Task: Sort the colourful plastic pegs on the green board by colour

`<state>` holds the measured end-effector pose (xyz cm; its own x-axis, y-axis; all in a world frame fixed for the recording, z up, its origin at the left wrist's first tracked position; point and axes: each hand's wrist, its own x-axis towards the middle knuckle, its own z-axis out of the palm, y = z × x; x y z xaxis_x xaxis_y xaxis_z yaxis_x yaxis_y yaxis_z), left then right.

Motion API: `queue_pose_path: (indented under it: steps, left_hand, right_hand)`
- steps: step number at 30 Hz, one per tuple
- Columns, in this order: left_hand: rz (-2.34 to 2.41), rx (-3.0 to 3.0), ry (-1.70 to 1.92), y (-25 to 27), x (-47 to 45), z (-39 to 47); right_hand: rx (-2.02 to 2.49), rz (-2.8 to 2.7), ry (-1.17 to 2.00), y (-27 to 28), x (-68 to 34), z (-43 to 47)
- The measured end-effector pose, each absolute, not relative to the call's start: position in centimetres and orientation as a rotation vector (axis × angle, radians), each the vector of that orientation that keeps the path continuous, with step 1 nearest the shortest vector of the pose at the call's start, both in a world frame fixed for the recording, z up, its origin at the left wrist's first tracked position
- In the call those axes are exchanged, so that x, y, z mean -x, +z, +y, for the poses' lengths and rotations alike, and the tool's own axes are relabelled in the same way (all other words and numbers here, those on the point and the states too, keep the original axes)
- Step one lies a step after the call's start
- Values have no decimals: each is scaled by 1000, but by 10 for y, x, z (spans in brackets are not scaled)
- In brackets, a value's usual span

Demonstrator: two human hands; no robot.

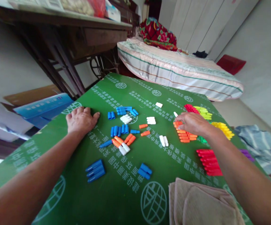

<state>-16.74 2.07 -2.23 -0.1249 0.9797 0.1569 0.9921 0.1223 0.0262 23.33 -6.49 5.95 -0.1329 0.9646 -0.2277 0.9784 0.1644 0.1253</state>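
Note:
My left hand [82, 120] lies flat on the left of the green board [123, 193], fingers out and holding nothing. At the right, my right hand [191, 122] has its thumb and fingers closed about an orange plastic piece [176, 123], at the top of a row of orange cap-like pieces [184, 136]. A small white piece [175, 114] lies just beyond its fingertips. Blue pieces [117, 131], white pieces [151, 120] and loose orange pieces [130, 139] are scattered between my hands. Green pieces [202, 139] are partly hidden behind my right hand.
Red [209, 162], yellow [223, 129], lime [203, 112] and purple pieces [247, 154] lie grouped along the right side. A folded brown cloth [201, 203] sits at the near right. Beyond the board are a wooden table [79, 36] and a bed [173, 67].

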Motion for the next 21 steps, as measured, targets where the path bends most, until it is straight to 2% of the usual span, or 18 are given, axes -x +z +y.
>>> queue_pose_path:
  steps: [8, 21]
  left_hand:
    - [-2275, 2016, -184, -22, 166, 19]
    - [-2277, 2037, -206, -22, 167, 19]
  right_hand:
    - [-1849, 2043, -73, 31, -259, -51]
    - [-1846, 1973, -91, 31, -254, -50]
